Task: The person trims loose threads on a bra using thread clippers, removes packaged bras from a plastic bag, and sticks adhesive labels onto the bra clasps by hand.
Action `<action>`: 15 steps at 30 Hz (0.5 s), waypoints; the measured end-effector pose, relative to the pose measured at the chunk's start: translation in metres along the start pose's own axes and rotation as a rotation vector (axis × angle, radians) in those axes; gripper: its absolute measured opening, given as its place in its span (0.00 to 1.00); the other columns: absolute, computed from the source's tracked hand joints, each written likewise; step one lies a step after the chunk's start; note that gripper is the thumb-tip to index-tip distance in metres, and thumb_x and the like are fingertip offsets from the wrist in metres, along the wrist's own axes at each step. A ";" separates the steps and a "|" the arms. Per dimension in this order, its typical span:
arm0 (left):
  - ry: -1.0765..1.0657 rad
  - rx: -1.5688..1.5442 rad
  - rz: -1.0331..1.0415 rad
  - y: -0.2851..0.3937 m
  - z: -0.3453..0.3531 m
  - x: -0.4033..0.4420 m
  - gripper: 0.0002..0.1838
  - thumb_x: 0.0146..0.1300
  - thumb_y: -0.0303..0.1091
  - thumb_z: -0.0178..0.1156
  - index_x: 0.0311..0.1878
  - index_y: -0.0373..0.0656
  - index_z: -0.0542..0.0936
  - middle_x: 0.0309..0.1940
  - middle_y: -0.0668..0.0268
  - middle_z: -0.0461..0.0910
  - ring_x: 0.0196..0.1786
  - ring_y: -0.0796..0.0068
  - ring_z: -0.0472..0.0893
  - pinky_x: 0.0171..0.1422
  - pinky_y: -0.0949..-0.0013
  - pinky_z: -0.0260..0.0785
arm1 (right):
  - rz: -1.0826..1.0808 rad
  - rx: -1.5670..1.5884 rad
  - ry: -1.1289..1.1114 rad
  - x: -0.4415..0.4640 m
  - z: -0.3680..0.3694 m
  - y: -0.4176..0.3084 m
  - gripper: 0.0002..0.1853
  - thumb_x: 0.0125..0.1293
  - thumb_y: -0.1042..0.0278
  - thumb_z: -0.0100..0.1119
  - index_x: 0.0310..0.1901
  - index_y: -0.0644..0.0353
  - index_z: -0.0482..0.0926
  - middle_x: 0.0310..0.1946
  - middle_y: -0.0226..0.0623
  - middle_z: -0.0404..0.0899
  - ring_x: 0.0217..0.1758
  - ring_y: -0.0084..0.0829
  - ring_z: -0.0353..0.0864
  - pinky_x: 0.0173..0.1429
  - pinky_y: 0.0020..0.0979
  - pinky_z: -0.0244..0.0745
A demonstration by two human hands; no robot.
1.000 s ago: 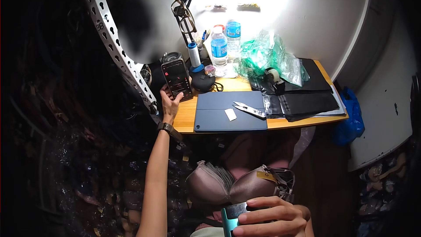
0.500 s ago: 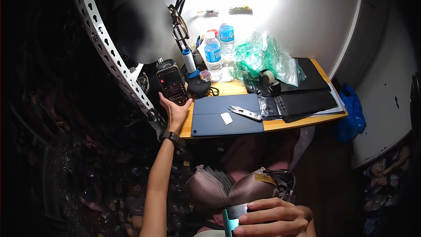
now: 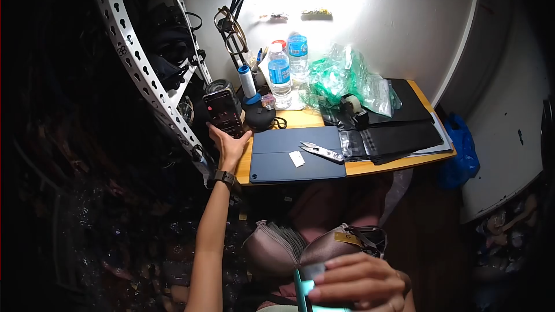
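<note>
My left hand (image 3: 230, 149) grips the lower end of a black smartphone (image 3: 224, 114), its screen lit, at the desk's left edge. The phone stands tilted against a dark cylinder (image 3: 217, 88) behind it. Low in the view, my right hand (image 3: 361, 283), slightly blurred, has its fingers laid across a teal, flat-looking object (image 3: 302, 292) with a dark panel at its top. What exactly it is I cannot make out. Just beyond that hand, a mauve bra (image 3: 321, 248) with a gold tag (image 3: 347, 238) lies on my lap.
On the wooden desk (image 3: 376, 166) lies a dark blue tablet case (image 3: 274, 156) with thread snips (image 3: 321, 152) and a white paper slip (image 3: 296, 159) on it. Water bottles (image 3: 280, 75), green plastic (image 3: 335, 78), a tape dispenser (image 3: 354, 107) and black bags (image 3: 404, 138) stand behind. A metal shelf post (image 3: 136, 55) rises at left.
The view has shifted slightly. My right hand's fingers have moved a little on the teal object, whose lower part now looks brighter. My left hand still has the smartphone, now leaning a little more.
</note>
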State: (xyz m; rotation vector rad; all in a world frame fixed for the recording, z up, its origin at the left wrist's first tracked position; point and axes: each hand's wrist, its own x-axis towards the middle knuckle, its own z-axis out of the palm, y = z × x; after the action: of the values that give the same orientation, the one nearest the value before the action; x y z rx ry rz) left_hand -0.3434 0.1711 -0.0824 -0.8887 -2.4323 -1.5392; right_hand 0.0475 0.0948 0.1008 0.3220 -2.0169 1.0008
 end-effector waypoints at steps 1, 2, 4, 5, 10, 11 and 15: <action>0.001 0.005 -0.004 -0.001 -0.003 -0.001 0.67 0.40 0.38 0.76 0.70 0.27 0.32 0.66 0.37 0.45 0.69 0.44 0.51 0.74 0.55 0.47 | 0.115 0.041 0.006 0.000 0.002 -0.001 0.08 0.63 0.60 0.58 0.35 0.54 0.82 0.38 0.49 0.77 0.40 0.44 0.82 0.50 0.45 0.77; -0.023 -0.049 0.034 -0.002 -0.006 -0.003 0.68 0.41 0.39 0.77 0.70 0.27 0.31 0.66 0.36 0.43 0.70 0.44 0.49 0.74 0.55 0.46 | 0.084 -0.032 0.100 0.000 0.009 0.018 0.07 0.62 0.65 0.58 0.37 0.57 0.81 0.38 0.49 0.78 0.39 0.43 0.81 0.46 0.41 0.77; -0.039 -0.103 0.068 -0.001 -0.012 -0.005 0.69 0.41 0.41 0.77 0.69 0.27 0.30 0.67 0.35 0.41 0.72 0.44 0.47 0.75 0.55 0.44 | 0.168 -0.206 0.128 0.011 0.003 0.050 0.12 0.54 0.77 0.61 0.42 0.61 0.79 0.37 0.45 0.79 0.38 0.39 0.79 0.41 0.34 0.76; -0.030 -0.085 0.052 0.001 -0.014 -0.008 0.69 0.42 0.41 0.76 0.69 0.27 0.29 0.67 0.35 0.41 0.72 0.44 0.46 0.75 0.54 0.43 | 0.183 -0.295 0.168 0.009 0.001 0.083 0.15 0.51 0.80 0.62 0.43 0.60 0.79 0.37 0.41 0.79 0.38 0.37 0.79 0.41 0.32 0.74; 0.019 -0.277 0.201 0.035 -0.026 -0.055 0.44 0.54 0.33 0.68 0.68 0.32 0.53 0.61 0.45 0.60 0.64 0.56 0.64 0.69 0.59 0.56 | 0.406 -0.504 0.396 0.007 -0.020 0.235 0.18 0.51 0.80 0.64 0.46 0.61 0.78 0.35 0.39 0.77 0.33 0.30 0.78 0.36 0.30 0.75; -0.086 -0.394 0.241 0.056 -0.035 -0.075 0.33 0.56 0.29 0.65 0.62 0.33 0.60 0.57 0.50 0.66 0.57 0.60 0.69 0.64 0.62 0.61 | 0.464 -0.532 0.419 0.010 -0.023 0.250 0.17 0.52 0.78 0.64 0.46 0.62 0.78 0.34 0.39 0.77 0.32 0.30 0.78 0.36 0.30 0.75; -0.590 -0.464 0.725 0.123 -0.068 -0.155 0.12 0.53 0.20 0.61 0.42 0.39 0.78 0.36 0.63 0.81 0.36 0.70 0.81 0.41 0.68 0.75 | 0.533 -0.645 0.417 0.006 -0.028 0.295 0.16 0.53 0.74 0.65 0.45 0.63 0.78 0.31 0.38 0.77 0.30 0.29 0.77 0.37 0.28 0.74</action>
State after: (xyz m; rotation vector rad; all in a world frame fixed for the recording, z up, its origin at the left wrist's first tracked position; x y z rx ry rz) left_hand -0.1634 0.0866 -0.0165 -2.2610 -1.6394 -1.6846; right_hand -0.1003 0.3073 -0.0430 -0.7405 -1.9345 0.5873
